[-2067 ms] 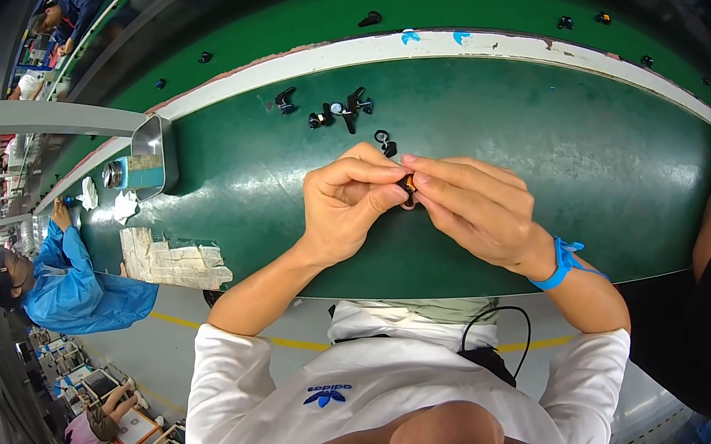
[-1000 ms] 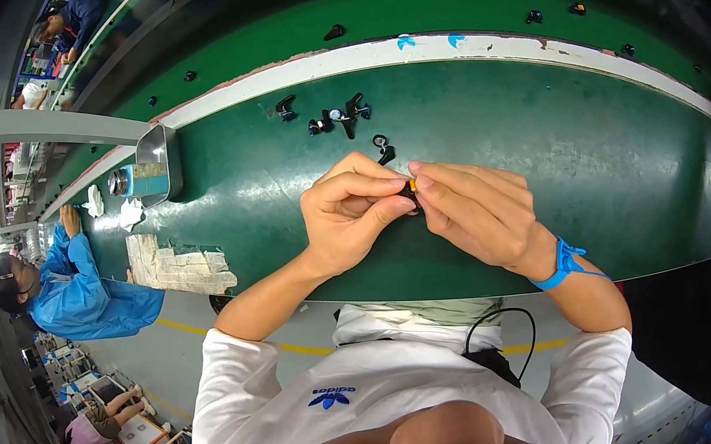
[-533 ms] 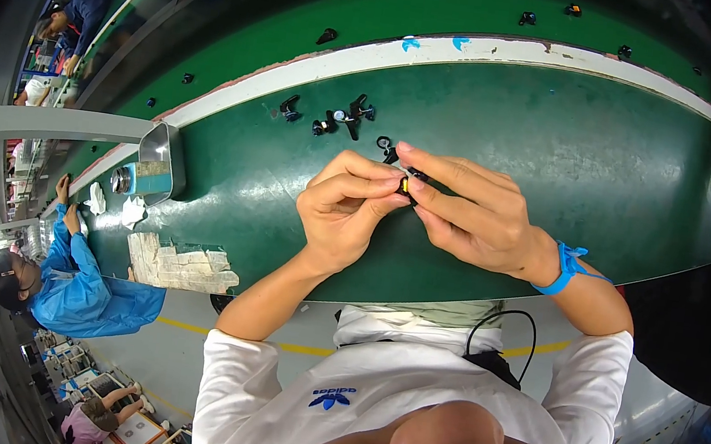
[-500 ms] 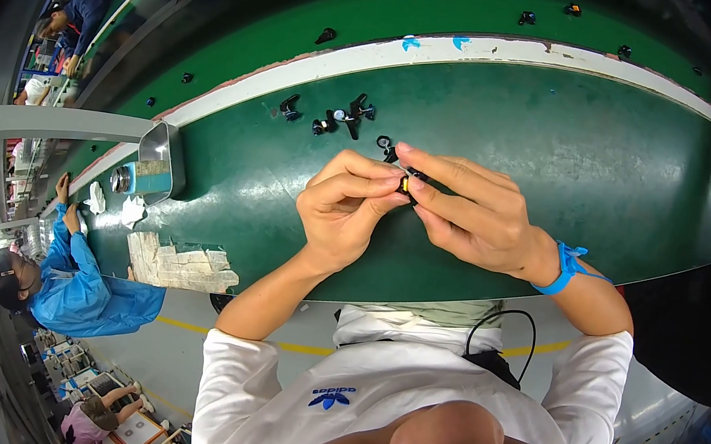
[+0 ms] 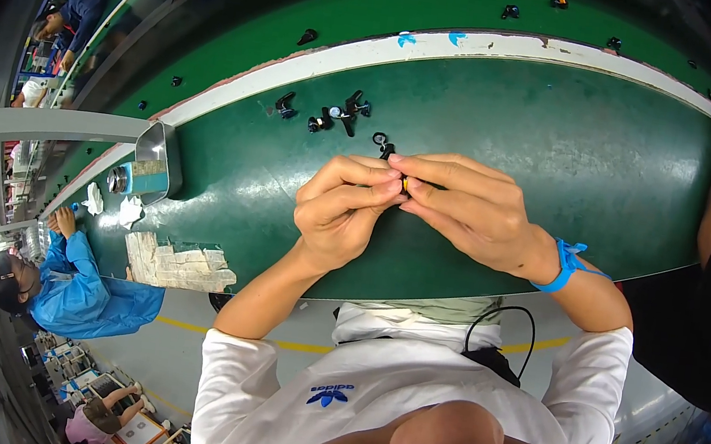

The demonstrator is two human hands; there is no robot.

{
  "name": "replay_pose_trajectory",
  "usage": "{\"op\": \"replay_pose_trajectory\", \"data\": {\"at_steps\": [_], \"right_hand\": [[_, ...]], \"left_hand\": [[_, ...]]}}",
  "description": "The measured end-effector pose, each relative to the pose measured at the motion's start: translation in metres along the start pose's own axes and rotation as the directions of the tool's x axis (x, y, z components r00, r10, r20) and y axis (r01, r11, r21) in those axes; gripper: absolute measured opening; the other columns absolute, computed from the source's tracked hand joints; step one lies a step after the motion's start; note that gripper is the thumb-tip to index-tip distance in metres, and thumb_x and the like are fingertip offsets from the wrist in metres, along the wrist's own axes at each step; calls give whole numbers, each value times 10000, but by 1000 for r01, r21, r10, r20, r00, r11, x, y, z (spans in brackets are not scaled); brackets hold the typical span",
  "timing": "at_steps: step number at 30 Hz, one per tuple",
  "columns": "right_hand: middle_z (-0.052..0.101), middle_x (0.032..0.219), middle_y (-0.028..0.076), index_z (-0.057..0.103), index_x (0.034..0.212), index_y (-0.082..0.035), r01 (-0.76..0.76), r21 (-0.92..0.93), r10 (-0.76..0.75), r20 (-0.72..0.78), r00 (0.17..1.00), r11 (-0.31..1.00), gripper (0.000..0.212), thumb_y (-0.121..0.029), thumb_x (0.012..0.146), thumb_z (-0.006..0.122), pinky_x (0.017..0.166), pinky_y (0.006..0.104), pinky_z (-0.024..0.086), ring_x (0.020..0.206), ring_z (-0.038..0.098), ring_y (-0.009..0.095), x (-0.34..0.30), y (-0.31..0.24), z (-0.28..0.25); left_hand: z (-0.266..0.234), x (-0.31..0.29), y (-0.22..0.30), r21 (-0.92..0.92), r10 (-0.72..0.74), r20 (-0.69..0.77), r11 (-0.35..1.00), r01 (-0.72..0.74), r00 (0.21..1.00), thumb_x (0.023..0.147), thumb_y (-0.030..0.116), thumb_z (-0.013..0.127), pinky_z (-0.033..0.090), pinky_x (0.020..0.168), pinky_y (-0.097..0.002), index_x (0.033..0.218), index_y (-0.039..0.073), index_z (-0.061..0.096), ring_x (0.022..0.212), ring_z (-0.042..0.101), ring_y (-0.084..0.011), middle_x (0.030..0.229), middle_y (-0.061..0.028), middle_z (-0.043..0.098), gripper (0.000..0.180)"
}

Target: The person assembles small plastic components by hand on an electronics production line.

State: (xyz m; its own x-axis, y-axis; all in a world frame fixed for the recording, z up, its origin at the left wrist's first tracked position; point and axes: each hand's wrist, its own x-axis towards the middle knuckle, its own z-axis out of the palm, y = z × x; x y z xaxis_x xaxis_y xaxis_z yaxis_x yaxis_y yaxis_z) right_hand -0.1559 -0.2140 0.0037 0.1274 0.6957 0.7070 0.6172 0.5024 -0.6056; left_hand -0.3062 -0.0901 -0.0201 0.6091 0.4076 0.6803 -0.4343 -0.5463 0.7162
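The left hand [image 5: 339, 211] is narrowed to a pinch, thumb against fingers, on one side of a small black-and-yellow part [image 5: 405, 184]. The right hand [image 5: 485, 211] is likewise narrowed, with its fingertips on the opposite side. The part sits between the two hands, above the table [image 5: 600, 181]; the fingers cover most of it, so its exact seating cannot be told.

Just beyond the fingertips lies a black ringed piece [image 5: 381, 140]. Farther out, ahead of the left hand, lie a cluster of black pieces [image 5: 338, 113] and a separate black piece [image 5: 285, 105]. Well left of the left hand stands a metal tray [image 5: 170, 159].

Caution: the grip area is small. Uneven pressure from the two hands could tilt the part or make it spring out. If dropped, it could be mistaken for the nearby pieces. Lowered knuckles could knock the ringed piece aside.
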Motion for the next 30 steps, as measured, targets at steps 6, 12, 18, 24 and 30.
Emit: {"op": "replay_pose_trajectory", "data": {"at_steps": [6,12,18,24,30], "right_hand": [[668,1108,221,659,929,81,-15,-2,15,-16,1000,1000,221,38,739,765,761,356,583,937,688,336,1,-4,2],[674,1105,205,675,931,44,-164,185,167,1,986,969,176,51,768,742,777,342,573,932,689,299,-1,-2,-6],[671,1044,161,671,872,19,-244,296,249,22,968,924,120,42,776,739,779,317,560,914,677,253,6,-4,-9],[640,1054,146,649,878,10,-234,226,232,35,972,946,93,17,811,713,768,322,542,900,649,242,4,-4,-9],[604,1093,133,615,890,-4,-305,256,286,109,952,917,62,-8,860,669,786,320,517,928,621,227,5,-5,-11]], "left_hand": [[0,3,1,10,9,-7,1000,-9,1000,764,-152,710,609,729,-326,917,-23,689,870,690,-268,948,-155,640,202],[-1,3,7,-232,-189,21,954,189,982,829,-96,683,588,781,-318,955,-27,685,920,668,-238,1022,-170,635,144],[-2,1,8,-355,-283,101,885,301,954,862,-66,662,567,804,-309,1012,-34,688,944,650,-219,1045,-165,644,155],[-3,2,10,-302,-313,115,893,333,943,853,-88,654,561,789,-293,1016,-37,700,927,654,-211,1039,-161,652,177],[-3,2,10,-278,-320,119,898,341,940,858,-94,641,561,781,-289,1017,-40,704,919,655,-205,1040,-162,655,179]]}}
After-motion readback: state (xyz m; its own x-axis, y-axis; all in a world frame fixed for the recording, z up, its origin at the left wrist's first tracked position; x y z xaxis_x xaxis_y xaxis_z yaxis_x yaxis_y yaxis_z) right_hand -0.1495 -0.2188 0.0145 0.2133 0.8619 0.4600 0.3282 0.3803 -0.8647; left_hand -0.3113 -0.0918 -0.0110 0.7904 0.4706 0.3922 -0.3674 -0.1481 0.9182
